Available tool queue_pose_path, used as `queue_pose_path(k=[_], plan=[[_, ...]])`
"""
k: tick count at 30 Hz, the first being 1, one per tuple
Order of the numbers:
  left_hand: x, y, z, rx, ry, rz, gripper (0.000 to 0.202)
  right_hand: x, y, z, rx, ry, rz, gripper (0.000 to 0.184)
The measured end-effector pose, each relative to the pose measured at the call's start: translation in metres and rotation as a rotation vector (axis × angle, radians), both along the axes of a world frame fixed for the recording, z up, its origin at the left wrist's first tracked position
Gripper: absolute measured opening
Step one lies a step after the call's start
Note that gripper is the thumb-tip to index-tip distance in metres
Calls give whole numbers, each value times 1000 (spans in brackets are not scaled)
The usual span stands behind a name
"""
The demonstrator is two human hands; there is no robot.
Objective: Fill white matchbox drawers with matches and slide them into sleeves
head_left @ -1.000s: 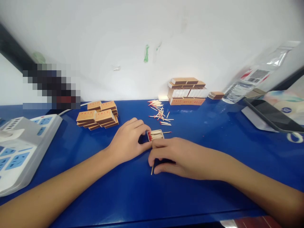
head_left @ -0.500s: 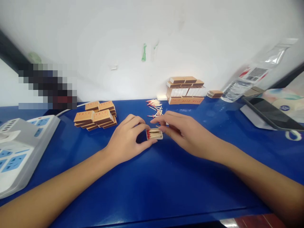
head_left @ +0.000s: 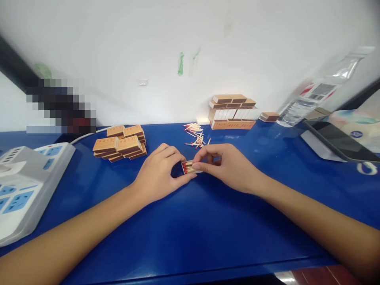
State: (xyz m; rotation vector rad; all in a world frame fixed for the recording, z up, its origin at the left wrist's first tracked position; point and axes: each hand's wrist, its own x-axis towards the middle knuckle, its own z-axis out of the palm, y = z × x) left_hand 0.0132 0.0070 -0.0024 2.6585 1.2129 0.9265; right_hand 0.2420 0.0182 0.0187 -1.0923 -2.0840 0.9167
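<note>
My left hand (head_left: 160,170) is curled around a small matchbox tray (head_left: 183,168), thumb on its near side and forefinger on its far side. Red-headed matches (head_left: 188,169) lie side by side in the tray, heads toward the left. Above the tray's right part, my right hand (head_left: 218,160) has thumb and forefinger pinched together, touching or nearly touching the matches; whatever is between the fingertips is hidden. Just beyond the hands a loose pile of matches (head_left: 196,136) is scattered on the blue table (head_left: 190,233).
Stacked matchboxes (head_left: 118,144) stand at left, and more matchboxes (head_left: 233,114) are piled against the wall. A single matchbox (head_left: 269,116), a plastic bottle (head_left: 311,99) and a phone (head_left: 341,138) are at right. A power strip (head_left: 32,186) lies at far left.
My right hand has come down and slightly left onto the tray, its thumb and forefinger closing over the matches. My left hand still holds the tray in place.
</note>
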Motion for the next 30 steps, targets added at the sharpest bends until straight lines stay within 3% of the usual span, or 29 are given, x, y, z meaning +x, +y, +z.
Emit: queue_pose_path(k=[4,10,24,30], plan=[[0,0,0,-12,6,26,28,3,2,0,121,-153,16,12],[1,0,1,-18,9,3,29,7,3,0,255,-193,97,10],[0,1,0,-16,32,-46,32,12,8,-2,353,-315,119,12],[1,0,1,-33,36,-51,32,11,4,-4,387,-247,134,15]])
